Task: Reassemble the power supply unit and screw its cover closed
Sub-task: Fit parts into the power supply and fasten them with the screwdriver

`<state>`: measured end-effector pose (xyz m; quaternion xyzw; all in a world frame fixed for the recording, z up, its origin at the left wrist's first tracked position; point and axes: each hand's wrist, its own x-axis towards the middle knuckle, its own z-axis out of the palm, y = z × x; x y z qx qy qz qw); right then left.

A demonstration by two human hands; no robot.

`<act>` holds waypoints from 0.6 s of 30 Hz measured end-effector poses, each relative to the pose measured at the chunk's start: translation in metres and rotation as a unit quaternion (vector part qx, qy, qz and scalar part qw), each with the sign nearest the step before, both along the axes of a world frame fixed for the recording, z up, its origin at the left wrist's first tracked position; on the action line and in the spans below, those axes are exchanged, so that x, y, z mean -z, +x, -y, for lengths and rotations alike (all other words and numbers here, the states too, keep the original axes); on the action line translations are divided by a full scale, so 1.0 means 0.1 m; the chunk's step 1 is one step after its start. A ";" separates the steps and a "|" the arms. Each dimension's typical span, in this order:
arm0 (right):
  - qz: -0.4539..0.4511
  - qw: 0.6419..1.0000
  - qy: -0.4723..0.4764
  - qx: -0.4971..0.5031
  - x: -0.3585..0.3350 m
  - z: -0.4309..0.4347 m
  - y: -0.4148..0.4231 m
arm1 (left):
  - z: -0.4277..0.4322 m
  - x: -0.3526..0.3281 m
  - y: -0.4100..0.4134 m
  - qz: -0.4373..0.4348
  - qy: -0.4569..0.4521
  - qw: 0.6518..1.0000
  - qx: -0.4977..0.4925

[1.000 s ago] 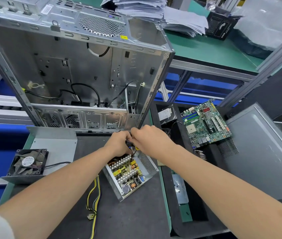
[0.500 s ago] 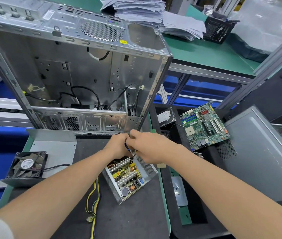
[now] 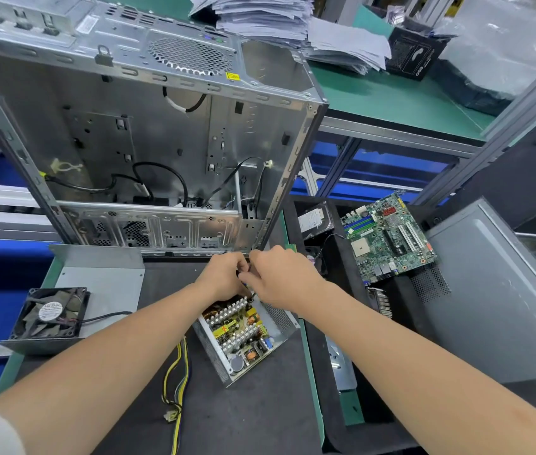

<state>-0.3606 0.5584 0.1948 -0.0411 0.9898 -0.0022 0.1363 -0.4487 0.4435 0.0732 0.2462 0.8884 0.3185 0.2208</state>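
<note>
Fingers (image 3: 260,256) of left hand (image 3: 222,279) and right hand (image 3: 281,280) clamp a dark tool (image 3: 250,294), maybe a screwdriver, over the power supply unit (image 3: 243,339). Cover (image 3: 105,280) lies well to their left.

The opened power supply unit (image 3: 243,339) lies on the worktop (image 3: 253,421) at centre, its wire bundle (image 3: 178,372) trailing toward the near left, and the left hand (image 3: 224,277) and right hand (image 3: 279,277) meet over its far end. Directly behind it stands the open computer case (image 3: 148,142); to the left lies the cover (image 3: 102,284) with the fan (image 3: 51,313) at its near-left corner. To the right, a motherboard (image 3: 388,238) leans beside a hard drive (image 3: 315,220), with a paper stack (image 3: 260,14) on the bench behind the case.
</note>
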 end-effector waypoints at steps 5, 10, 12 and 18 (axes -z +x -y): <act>0.051 0.979 0.080 -0.178 -0.18 -0.06 -0.02 | -0.01 0.00 0.00 -0.026 -0.031 0.999 0.016; 0.011 0.978 0.093 -0.188 -0.05 -0.01 -0.01 | -0.03 0.03 -0.03 -0.024 -0.043 0.999 0.014; -0.020 0.985 0.107 -0.131 0.02 0.02 -0.01 | -0.03 0.03 -0.03 -0.021 -0.039 0.999 0.012; -0.047 0.996 0.017 0.079 0.16 0.02 0.03 | 0.00 0.04 -0.01 0.007 0.011 1.000 -0.010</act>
